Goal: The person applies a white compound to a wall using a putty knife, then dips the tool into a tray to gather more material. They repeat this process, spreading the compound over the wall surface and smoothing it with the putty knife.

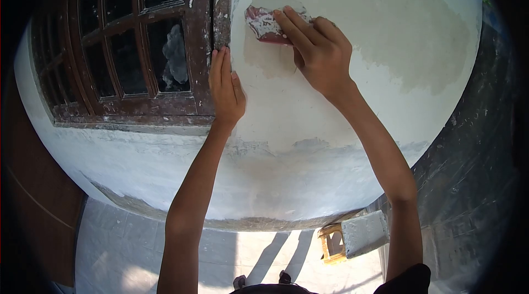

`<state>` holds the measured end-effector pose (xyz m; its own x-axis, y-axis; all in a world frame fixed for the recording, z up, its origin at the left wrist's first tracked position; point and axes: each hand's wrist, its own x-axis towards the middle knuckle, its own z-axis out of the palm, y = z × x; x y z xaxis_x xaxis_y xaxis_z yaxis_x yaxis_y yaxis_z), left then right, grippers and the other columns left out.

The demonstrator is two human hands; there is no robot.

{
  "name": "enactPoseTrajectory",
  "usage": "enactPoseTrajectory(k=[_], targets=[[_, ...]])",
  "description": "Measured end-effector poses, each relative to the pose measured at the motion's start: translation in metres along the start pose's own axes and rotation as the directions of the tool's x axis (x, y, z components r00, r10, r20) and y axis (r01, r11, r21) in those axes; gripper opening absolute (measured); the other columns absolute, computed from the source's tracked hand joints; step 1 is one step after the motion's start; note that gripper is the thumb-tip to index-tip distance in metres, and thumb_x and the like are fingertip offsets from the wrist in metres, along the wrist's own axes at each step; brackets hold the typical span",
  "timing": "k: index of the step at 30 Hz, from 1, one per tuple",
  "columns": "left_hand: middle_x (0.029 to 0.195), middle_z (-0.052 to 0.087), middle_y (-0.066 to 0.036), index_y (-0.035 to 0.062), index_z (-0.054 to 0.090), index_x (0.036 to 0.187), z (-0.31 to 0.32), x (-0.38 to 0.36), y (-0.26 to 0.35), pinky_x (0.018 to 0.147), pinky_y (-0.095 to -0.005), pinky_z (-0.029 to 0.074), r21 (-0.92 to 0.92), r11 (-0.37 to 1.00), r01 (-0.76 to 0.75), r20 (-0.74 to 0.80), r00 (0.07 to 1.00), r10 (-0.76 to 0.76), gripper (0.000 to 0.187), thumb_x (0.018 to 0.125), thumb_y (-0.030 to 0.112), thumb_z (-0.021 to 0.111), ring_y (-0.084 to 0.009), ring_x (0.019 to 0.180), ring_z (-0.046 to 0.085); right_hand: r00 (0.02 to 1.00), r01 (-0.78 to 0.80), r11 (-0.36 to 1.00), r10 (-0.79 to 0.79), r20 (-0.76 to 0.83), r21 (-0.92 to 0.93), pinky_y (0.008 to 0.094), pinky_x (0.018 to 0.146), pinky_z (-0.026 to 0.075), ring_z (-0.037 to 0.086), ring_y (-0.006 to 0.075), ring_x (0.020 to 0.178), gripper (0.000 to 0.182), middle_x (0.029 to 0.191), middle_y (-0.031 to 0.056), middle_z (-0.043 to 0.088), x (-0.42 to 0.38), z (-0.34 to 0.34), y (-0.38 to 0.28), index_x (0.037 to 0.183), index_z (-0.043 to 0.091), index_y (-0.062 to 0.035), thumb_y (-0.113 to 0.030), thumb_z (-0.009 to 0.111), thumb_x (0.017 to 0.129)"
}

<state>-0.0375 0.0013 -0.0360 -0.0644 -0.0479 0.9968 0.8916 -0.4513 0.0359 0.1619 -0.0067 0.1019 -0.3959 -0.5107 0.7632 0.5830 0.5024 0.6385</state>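
My right hand [325,54] grips a reddish putty scraper [270,23] smeared with white filler and presses it against the wall [286,106]. The thumb is mostly hidden behind the hand. Around the scraper the wall is pale, and a damp-looking beige patch [408,24] spreads to the right. My left hand [227,87] lies stretched out at the edge of the brown wooden window frame [222,7], fingers pointing up and holding nothing.
The window's dark glass panes [127,60] fill the upper left. On the tiled floor [127,239] below stand a yellow stool [333,244] and a whitish, stained container [365,233]. A dark wall [468,156] runs along the right.
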Motion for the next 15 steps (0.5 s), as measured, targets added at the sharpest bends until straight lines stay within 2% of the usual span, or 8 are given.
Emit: enactPoseTrajectory(k=[3,5,6,7,10,12,13,15], targets=[[0.146,0.042,-0.024,-0.0094,0.041,0.141,0.0,0.002,0.001,0.114,-0.05,0.027,0.019,1.0,0.009,-0.01,1.0,-0.009,0.044,0.102,0.01,0.034,-0.0417,0.141,0.033,0.999,0.023,0.998,-0.021,0.031,-0.061,0.0286,0.063,0.052,0.056,0.0146,0.068,0.043,0.111,0.0078,0.072,-0.005,0.023,0.008,0.114,0.071,-0.0068,-0.006,0.069,0.07],[0.147,0.042,-0.024,-0.009,0.04,0.141,0.0,0.003,0.0,0.114,-0.0504,0.027,-0.001,1.0,0.0,-0.01,1.0,0.0,0.044,0.102,0.01,0.034,-0.0416,0.141,0.033,0.997,0.066,0.995,-0.062,0.047,-0.079,0.0331,0.076,0.057,0.06,0.0152,0.073,0.046,0.114,0.0123,0.071,-0.037,0.037,-0.007,0.117,0.068,-0.0028,-0.007,0.068,0.072],[0.147,0.042,-0.024,-0.009,0.04,0.141,0.001,0.002,-0.001,0.114,-0.0504,0.027,0.001,1.0,0.001,-0.015,1.0,-0.001,0.044,0.102,0.01,0.034,-0.0416,0.141,0.033,0.994,0.057,0.998,-0.054,0.091,-0.031,0.0371,0.085,0.057,0.061,0.0151,0.075,0.047,0.117,0.0164,0.069,-0.054,0.035,-0.02,0.121,0.065,0.0011,-0.005,0.067,0.074],[0.147,0.042,-0.023,-0.0087,0.04,0.142,0.001,0.001,-0.003,0.114,-0.0507,0.026,-0.003,1.0,-0.004,-0.014,1.0,0.004,0.044,0.102,0.01,0.034,-0.0415,0.141,0.032,0.986,0.054,0.998,-0.053,0.158,-0.006,0.0363,0.086,0.056,0.06,0.015,0.073,0.047,0.119,0.0175,0.068,-0.072,0.031,-0.033,0.123,0.064,0.0012,-0.003,0.066,0.076],[0.148,0.041,-0.023,-0.0081,0.04,0.142,0.0,0.0,-0.001,0.114,-0.0512,0.026,-0.011,1.0,0.01,-0.005,1.0,-0.01,0.044,0.102,0.01,0.033,-0.0413,0.142,0.032,0.97,0.017,0.993,-0.044,0.241,0.113,0.035,0.086,0.056,0.058,0.0144,0.068,0.045,0.118,0.0157,0.069,-0.106,0.009,-0.064,0.121,0.065,-0.0007,-0.005,0.066,0.076],[0.148,0.041,-0.023,-0.0078,0.04,0.143,-0.002,0.0,0.001,0.114,-0.0514,0.026,-0.017,1.0,0.025,0.006,1.0,-0.025,0.045,0.102,0.01,0.033,-0.0412,0.142,0.031,0.971,-0.041,0.978,-0.009,0.239,0.203,0.0308,0.073,0.056,0.056,0.0142,0.065,0.042,0.112,0.0099,0.071,-0.103,-0.01,-0.071,0.116,0.068,-0.0035,-0.005,0.069,0.075],[0.148,0.041,-0.023,-0.0077,0.04,0.143,-0.002,0.0,0.0,0.114,-0.0515,0.026,-0.016,1.0,0.019,0.006,1.0,-0.018,0.045,0.103,0.01,0.033,-0.0412,0.142,0.031,0.972,-0.036,0.979,-0.013,0.236,0.2,0.0308,0.073,0.056,0.056,0.0142,0.065,0.042,0.112,0.0099,0.071,-0.096,-0.016,-0.067,0.116,0.068,-0.0035,-0.005,0.069,0.075],[0.148,0.04,-0.023,-0.0076,0.04,0.143,-0.001,0.001,-0.001,0.113,-0.0515,0.026,-0.018,1.0,0.005,0.005,1.0,-0.005,0.045,0.103,0.011,0.033,-0.0412,0.142,0.031,0.95,-0.263,0.905,0.183,0.252,0.335,0.0287,0.059,0.051,0.054,0.0152,0.061,0.034,0.096,0.0048,0.074,-0.079,-0.029,-0.058,0.11,0.071,-0.0061,-0.004,0.071,0.076]])
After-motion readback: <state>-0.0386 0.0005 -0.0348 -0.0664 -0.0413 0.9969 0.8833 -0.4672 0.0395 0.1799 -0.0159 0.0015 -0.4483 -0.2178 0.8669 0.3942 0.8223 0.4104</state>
